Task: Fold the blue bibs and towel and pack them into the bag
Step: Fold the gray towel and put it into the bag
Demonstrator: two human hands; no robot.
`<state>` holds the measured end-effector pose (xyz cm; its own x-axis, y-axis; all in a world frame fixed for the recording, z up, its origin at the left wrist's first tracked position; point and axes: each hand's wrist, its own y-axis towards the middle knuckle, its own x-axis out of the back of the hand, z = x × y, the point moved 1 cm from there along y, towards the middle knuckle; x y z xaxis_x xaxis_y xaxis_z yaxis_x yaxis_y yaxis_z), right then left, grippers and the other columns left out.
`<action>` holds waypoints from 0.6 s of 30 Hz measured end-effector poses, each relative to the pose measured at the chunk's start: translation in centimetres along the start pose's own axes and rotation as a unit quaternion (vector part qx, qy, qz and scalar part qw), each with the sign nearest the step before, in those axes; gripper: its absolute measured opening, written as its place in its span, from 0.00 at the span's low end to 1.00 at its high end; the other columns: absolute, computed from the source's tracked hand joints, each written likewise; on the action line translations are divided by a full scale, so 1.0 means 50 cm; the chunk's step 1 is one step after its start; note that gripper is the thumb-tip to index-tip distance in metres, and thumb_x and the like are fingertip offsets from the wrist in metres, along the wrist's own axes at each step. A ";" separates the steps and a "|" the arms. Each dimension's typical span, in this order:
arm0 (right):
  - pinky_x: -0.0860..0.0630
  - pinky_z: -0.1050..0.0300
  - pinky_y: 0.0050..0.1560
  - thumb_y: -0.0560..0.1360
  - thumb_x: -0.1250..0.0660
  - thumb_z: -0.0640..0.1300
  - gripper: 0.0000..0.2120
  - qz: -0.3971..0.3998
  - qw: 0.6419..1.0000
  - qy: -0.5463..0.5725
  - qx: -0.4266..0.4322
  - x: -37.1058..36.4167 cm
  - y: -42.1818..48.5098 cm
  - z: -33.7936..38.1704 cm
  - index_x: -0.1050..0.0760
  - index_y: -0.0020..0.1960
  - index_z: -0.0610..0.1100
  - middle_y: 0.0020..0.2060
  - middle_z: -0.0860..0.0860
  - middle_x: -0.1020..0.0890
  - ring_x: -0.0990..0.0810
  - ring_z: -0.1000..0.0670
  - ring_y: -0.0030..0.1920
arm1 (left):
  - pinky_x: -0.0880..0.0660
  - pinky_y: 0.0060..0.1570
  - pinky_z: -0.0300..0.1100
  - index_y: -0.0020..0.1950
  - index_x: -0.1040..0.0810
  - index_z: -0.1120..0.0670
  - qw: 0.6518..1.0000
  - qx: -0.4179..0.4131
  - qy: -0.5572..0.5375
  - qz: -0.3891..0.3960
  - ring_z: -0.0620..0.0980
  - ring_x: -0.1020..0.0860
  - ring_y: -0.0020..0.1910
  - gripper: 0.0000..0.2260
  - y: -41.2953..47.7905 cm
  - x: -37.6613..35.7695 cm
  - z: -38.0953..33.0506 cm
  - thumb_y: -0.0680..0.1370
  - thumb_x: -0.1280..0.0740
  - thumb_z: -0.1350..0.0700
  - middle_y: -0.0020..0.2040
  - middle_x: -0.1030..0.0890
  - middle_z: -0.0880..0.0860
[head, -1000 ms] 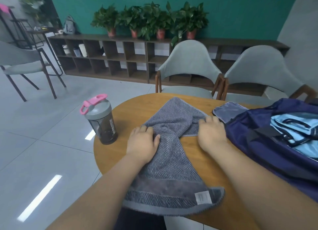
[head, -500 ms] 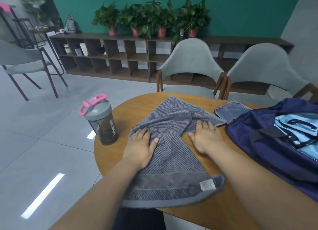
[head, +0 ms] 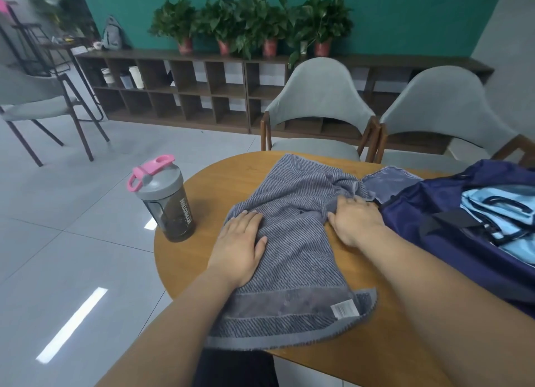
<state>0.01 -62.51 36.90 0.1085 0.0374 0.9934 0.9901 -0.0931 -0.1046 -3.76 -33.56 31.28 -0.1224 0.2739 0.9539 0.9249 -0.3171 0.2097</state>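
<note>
Towel [head: 295, 259], grey striped terry, on round wooden table [head: 202, 190]. We see left hand [head: 237, 247] flat on it, right hand [head: 356, 219] flat on bunched edge, beside navy fabric bag [head: 428, 201] holding light-blue bibs [head: 474, 197].

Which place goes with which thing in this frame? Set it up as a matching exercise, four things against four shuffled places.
Things:
1. towel
2. shaker bottle
3. blue bibs
4. left hand

Places:
A. inside the open navy bag
B. standing at the left edge of the table
C. flat on the towel's left side
D. lying across the middle of the table

Pairs: 1-D, 2-B, 3-A, 4-C
</note>
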 end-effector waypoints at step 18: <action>0.43 0.43 0.82 0.85 0.45 0.63 0.34 -0.036 0.970 0.125 0.206 -0.048 -0.134 0.081 0.50 0.86 0.51 0.85 0.51 0.52 0.50 0.47 0.84 | 0.54 0.83 0.56 0.85 0.46 0.45 0.992 0.092 0.048 0.069 0.52 0.52 0.85 0.36 -0.004 0.005 -0.027 0.81 0.58 0.28 0.86 0.49 0.49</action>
<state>-6.51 -57.95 35.00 0.0645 -0.2186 0.9737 0.9513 0.3081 0.0061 -4.46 -34.66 31.77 -0.0148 0.1488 0.9888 0.9842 -0.1722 0.0406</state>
